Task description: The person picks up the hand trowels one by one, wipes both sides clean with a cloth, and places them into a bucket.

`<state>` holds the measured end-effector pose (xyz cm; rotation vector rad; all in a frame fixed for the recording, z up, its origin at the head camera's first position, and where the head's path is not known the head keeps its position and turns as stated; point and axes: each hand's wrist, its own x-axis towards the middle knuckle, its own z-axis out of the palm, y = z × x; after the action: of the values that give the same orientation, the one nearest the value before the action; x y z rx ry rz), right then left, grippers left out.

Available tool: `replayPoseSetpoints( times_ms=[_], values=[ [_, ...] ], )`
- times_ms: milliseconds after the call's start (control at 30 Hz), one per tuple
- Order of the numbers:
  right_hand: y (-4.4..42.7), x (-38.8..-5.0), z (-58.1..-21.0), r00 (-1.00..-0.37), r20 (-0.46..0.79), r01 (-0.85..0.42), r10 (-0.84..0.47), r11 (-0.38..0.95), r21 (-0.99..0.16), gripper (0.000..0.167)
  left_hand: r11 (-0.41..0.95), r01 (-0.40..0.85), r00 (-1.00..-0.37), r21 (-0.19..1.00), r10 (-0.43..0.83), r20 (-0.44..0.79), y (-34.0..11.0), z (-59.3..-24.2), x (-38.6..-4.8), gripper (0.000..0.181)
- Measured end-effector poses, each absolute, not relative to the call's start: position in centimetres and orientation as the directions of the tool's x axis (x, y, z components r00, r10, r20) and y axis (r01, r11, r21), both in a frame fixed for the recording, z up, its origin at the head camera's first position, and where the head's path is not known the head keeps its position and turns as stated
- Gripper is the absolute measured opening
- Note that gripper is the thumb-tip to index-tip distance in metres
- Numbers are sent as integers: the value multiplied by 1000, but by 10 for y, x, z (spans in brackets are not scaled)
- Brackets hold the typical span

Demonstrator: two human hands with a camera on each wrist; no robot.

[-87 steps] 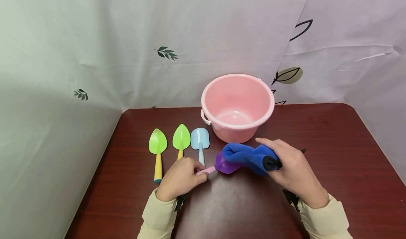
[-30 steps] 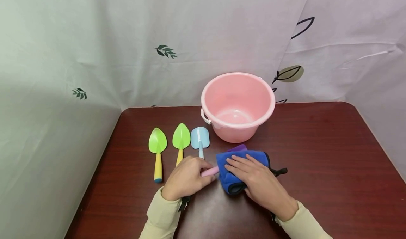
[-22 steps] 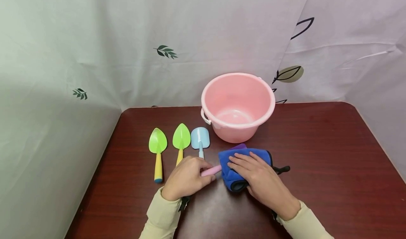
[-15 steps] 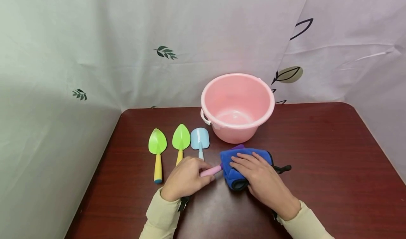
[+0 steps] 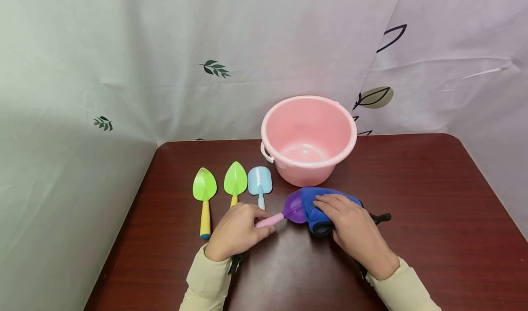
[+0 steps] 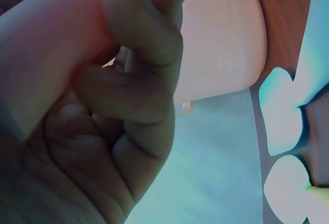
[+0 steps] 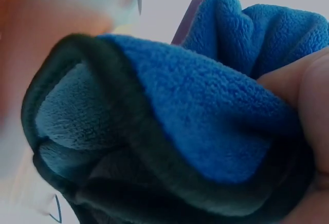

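My left hand point(image 5: 237, 228) grips the pink handle of a purple trowel point(image 5: 294, 208) just above the table. In the left wrist view, fingers point(image 6: 123, 93) curl round that pink handle point(image 6: 56, 34). On the right, my right hand point(image 5: 356, 228) holds a folded blue cloth point(image 5: 315, 201) with black edging against the trowel's blade. The cloth hides the tip end of the blade, while the part near the handle shows. Close up in the right wrist view, the blue cloth point(image 7: 205, 111) is bunched between fingers and thumb at the right edge.
Behind the hands stands a pink bucket point(image 5: 309, 171) with a white handle. Left of it lie two green trowels, one point(image 5: 204, 185) farther left and one point(image 5: 235, 179) nearer, and a light blue shovel point(image 5: 260, 181). A pale curtain hangs behind the brown table point(image 5: 433, 201).
The right hand first came down onto the blade with the cloth, covering most of it. Since then it has slid rightward, uncovering the part near the handle. My left hand keeps hold of the trowel.
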<state>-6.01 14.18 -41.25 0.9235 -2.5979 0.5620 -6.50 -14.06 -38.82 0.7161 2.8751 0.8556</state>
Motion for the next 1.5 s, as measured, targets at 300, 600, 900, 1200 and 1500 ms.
replayPoseSetpoints(
  times_ms=[300, 600, 900, 1200, 1500],
  values=[
    [162, -66, -406, -770, 510, -577, -383, 759, -302, 62, 762, 410, -897, 502, 438, 67, -145, -387, -65, 5],
    [154, -61, -398, -709, 585, -644, -394, 700, -310, 70, 773, 421, -895, 474, 440, 77, -144, -389, -66, 13],
    [135, -54, -395, -656, 611, -717, -444, 620, -318, 68, 771, 420, -896, 479, 436, 84, -141, -391, -67, 7],
    [112, -52, -405, -515, 698, -821, -497, 520, -235, 50, 748, 438, -881, 498, 466, 75, -139, -392, -67, 11],
    [107, -47, -410, -599, 521, -782, -609, 584, -217, 69, 746, 449, -874, 492, 480, 71, -139, -392, -66, 11]
  ],
)
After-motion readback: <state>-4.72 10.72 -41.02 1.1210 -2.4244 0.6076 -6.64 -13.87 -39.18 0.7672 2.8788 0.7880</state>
